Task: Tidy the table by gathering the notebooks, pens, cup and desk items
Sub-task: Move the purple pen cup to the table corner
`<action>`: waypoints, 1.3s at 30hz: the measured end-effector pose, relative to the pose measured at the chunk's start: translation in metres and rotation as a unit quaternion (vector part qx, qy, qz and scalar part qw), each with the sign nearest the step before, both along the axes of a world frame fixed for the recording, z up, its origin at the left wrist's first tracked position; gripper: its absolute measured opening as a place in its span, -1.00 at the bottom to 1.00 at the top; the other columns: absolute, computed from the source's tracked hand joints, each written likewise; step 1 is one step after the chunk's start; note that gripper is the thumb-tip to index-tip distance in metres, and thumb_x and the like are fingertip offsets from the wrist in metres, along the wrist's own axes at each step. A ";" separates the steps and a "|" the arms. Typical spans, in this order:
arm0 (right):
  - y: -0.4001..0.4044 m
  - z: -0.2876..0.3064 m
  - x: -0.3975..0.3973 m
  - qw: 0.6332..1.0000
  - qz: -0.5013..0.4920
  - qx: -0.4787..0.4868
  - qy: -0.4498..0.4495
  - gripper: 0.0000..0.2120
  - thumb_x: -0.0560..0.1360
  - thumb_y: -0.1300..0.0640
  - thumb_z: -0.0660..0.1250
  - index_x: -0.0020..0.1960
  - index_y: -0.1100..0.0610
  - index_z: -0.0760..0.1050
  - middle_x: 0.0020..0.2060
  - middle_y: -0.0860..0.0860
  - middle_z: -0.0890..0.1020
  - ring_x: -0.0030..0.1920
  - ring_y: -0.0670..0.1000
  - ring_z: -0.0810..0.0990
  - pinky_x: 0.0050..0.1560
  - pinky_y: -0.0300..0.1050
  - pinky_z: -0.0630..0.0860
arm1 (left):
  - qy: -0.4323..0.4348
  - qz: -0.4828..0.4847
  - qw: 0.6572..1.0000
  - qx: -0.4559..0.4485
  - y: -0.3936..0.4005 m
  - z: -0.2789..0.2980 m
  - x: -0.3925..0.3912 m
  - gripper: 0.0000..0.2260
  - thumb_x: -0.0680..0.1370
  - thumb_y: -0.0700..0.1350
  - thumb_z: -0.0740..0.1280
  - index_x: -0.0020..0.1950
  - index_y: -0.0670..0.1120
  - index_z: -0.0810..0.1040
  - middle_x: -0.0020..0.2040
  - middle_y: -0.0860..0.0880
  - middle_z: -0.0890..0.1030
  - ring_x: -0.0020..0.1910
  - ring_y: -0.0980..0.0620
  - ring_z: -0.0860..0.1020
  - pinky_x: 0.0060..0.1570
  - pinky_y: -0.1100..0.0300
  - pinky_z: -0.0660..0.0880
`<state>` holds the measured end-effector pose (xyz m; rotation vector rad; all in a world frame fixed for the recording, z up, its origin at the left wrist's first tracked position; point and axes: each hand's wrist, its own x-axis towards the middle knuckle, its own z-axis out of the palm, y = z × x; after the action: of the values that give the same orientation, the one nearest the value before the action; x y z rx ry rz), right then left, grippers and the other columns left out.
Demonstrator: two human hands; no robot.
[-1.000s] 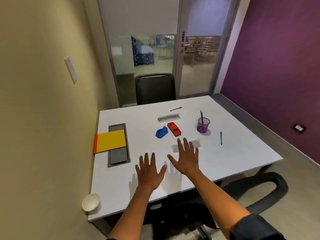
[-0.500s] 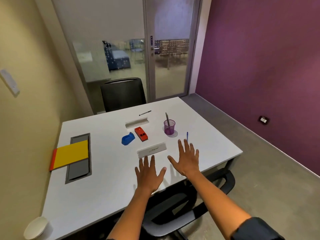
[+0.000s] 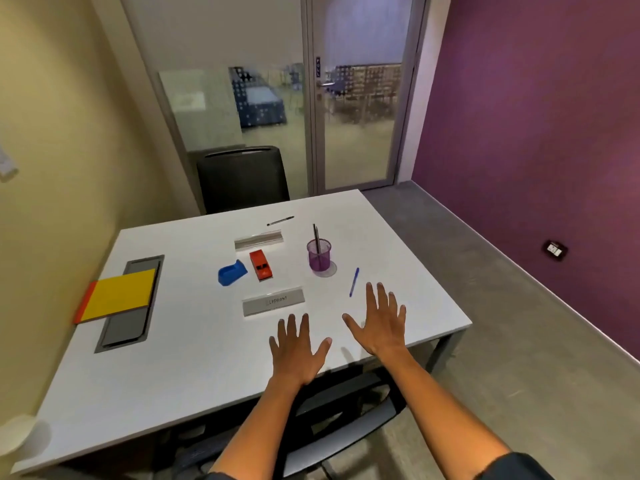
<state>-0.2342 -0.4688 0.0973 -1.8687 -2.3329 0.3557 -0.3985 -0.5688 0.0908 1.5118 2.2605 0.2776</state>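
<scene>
Pen (image 3: 354, 282) just beyond rt hand (image 3: 379, 323), apart.

White table (image 3: 194, 372). Ahead of left hand (image 3: 298, 348): nameplate (image 3: 273, 301), blue holder (image 3: 232, 272), red stapler (image 3: 261, 265), second nameplate (image 3: 258, 240), black pen (image 3: 280, 221). Ahead of right hand (image 3: 379, 323): blue pen (image 3: 354, 282), purple cup (image 3: 319, 255). Far left: yellow notebook (image 3: 117, 294) over grey hatch (image 3: 130, 306). Near-left corner: white cup (image 3: 17, 434).
</scene>
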 end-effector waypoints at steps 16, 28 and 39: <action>0.059 -0.022 0.012 0.999 -0.027 -0.027 -0.007 -0.09 0.45 -0.49 -0.01 0.58 -0.04 -0.29 0.59 0.03 -0.19 0.59 0.17 -0.13 0.52 0.24 -0.10 | -0.004 -0.004 1.000 0.010 0.083 -0.017 0.006 -0.26 0.53 0.40 0.00 0.59 0.08 -0.12 0.61 -0.06 -0.17 0.58 -0.14 -0.19 0.49 -0.22 -0.14; 0.085 -0.046 -0.036 0.997 -0.016 -0.075 0.006 -0.06 0.46 -0.48 0.02 0.57 0.00 -0.31 0.59 0.02 -0.20 0.59 0.14 -0.16 0.54 0.21 -0.11 | -0.031 0.031 0.999 0.001 0.107 -0.062 -0.036 -0.24 0.52 0.42 0.00 0.58 0.10 -0.21 0.60 -0.04 -0.23 0.58 -0.12 -0.22 0.48 -0.22 -0.15; 0.150 -0.068 -0.060 0.996 0.079 -0.049 0.016 -0.08 0.48 -0.41 0.12 0.59 0.06 -0.17 0.60 0.05 -0.07 0.58 0.15 -0.02 0.53 0.20 0.00 | 0.028 0.058 0.998 0.012 0.162 -0.076 -0.047 -0.26 0.55 0.35 0.04 0.59 0.02 -0.13 0.61 -0.08 -0.10 0.58 -0.15 -0.11 0.50 -0.23 -0.04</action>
<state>-0.2942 -0.3190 0.0294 -1.7099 -2.4907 0.5236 -0.4451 -0.4067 0.0152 1.4187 2.4017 0.3000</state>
